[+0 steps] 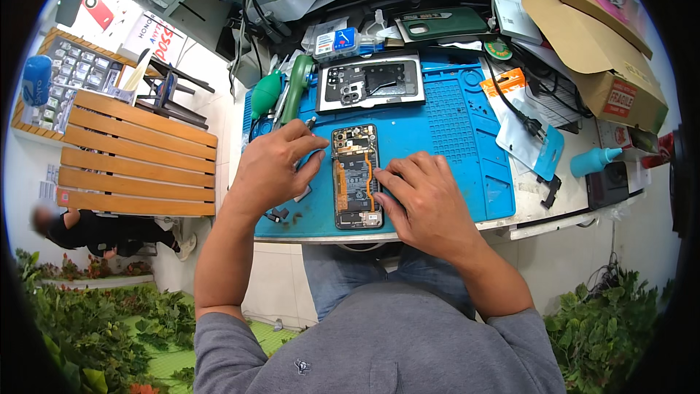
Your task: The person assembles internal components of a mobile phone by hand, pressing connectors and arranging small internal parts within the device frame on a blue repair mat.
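An opened smartphone (357, 175) lies on the blue repair mat (408, 208), its long side pointing away from me. Its black battery, orange flex cables and upper circuit board are exposed. My left hand (271, 166) hovers beside the phone's upper left edge, thumb and forefinger drawn close together; anything tiny between them is too small to make out. Against the phone's right edge rest the thumb and fingertips of my right hand (430, 201), steadying it. Small dark parts (277, 215) lie under my left wrist.
Beyond the phone sits a box tray (372, 82) with phone parts. A green air blower (267, 95) and green handled tool (296, 89) stand left of it. At right are a zip pouch (521, 128), a blue bottle (594, 162) and a cardboard box (605, 66). A wooden bench (138, 160) stands left.
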The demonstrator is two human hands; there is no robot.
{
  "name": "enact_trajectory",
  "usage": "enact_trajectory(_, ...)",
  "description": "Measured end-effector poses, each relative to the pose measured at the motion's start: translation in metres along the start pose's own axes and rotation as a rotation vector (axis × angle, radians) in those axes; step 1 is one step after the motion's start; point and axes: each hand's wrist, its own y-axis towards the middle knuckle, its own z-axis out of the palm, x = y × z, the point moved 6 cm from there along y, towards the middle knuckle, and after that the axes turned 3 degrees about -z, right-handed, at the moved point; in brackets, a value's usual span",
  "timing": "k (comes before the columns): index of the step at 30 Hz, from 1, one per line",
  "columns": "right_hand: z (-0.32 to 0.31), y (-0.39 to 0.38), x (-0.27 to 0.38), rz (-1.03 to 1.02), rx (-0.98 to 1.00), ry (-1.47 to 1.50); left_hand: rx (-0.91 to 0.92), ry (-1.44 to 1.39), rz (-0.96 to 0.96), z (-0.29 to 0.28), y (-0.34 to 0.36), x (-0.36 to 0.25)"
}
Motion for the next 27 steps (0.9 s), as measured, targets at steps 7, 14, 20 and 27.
enact_trajectory(7,-0.001,0.000,0.000,-0.007,-0.010,-0.002,0.002,0.002,0.043,0.010,-0.007,0.000)
enact_trajectory(14,-0.001,0.000,0.000,-0.006,-0.007,-0.004,0.015,-0.042,-0.058,0.009,-0.007,0.003)
enact_trajectory(20,-0.001,0.000,0.000,-0.003,-0.002,0.005,0.030,-0.129,-0.047,0.010,-0.009,-0.003)
enact_trajectory(27,-0.001,0.000,0.000,-0.002,-0.005,-0.001,0.020,-0.139,0.031,0.025,-0.017,-0.010)
